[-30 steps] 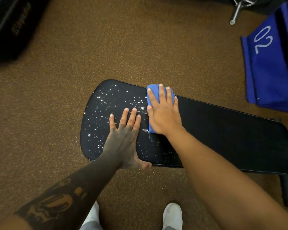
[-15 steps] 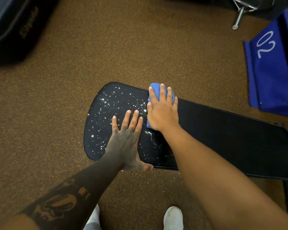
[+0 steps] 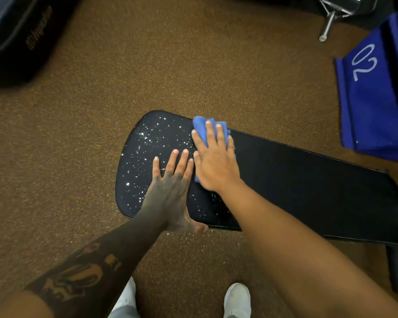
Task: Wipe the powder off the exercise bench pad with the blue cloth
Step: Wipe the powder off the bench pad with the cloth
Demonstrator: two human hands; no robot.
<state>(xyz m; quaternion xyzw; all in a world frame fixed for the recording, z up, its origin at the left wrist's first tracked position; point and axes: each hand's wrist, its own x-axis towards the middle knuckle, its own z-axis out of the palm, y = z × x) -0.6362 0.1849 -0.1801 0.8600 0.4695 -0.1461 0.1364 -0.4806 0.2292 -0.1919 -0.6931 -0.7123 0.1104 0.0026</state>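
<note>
Head view, looking down. We see the right hand (image 3: 213,161) laid flat, palm down and fingers extended together, pressing the crumpled blue cloth (image 3: 201,128) against the long black padded exercise bench pad (image 3: 308,180); the cloth shows beyond the fingertips at the pad's far edge and again as a small corner beneath the heel of the hand, so most of it is hidden under the palm. Just beside it, nearly touching along the index finger, we find the left hand (image 3: 170,187), also flat on the pad with fingers straight and close together and the thumb hooked over the near edge; it holds nothing. Its forearm carries dark tattoo work (image 3: 78,278).

Outward from the hands, we note the scattered white powder specks (image 3: 152,143) covering the rounded left end of the pad, densest to the left of the left hand's fingers, with a few smears under the right wrist. The stretch of pad to the right of the right hand appears clean and uniformly black.

The pad stands over a brown speckled carpet floor (image 3: 147,65). Below, two white shoes (image 3: 237,299) point toward the bench. At upper right we see a blue fabric item marked "02" (image 3: 372,99); at upper left, a dark padded object (image 3: 16,35) bearing lettering too blurred to read
</note>
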